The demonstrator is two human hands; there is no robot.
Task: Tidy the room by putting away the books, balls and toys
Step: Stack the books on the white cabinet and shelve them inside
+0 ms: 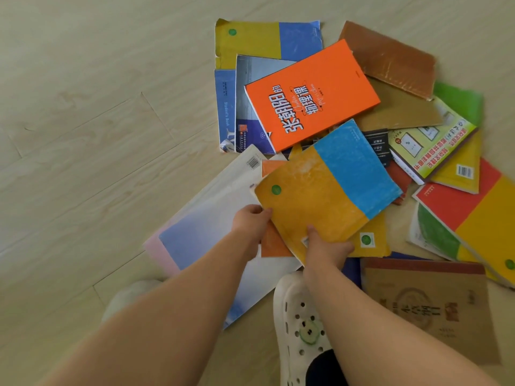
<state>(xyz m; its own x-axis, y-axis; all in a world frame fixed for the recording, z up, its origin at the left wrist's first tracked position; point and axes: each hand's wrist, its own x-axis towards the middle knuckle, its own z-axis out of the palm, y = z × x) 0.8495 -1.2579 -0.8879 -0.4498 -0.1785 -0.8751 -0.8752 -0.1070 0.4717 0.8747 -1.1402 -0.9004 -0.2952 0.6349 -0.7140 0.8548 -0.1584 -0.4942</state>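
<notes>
Several books lie scattered on the wooden floor. A yellow and blue book (328, 190) is tilted up over the pile. My left hand (252, 220) grips its left edge, fingers curled under it. My right hand (324, 247) pinches its near edge, thumb on the cover. Behind it lies an orange book (312, 96) with white and black characters. A large white and pale blue book (206, 227) lies under my left hand.
Another yellow and blue book (267, 41) lies at the back, with a brown one (390, 57) to its right. A red and yellow book (473, 215) and a tan book (429, 307) lie at right. My white shoe (299, 330) stands on the floor (83, 135) by the pile.
</notes>
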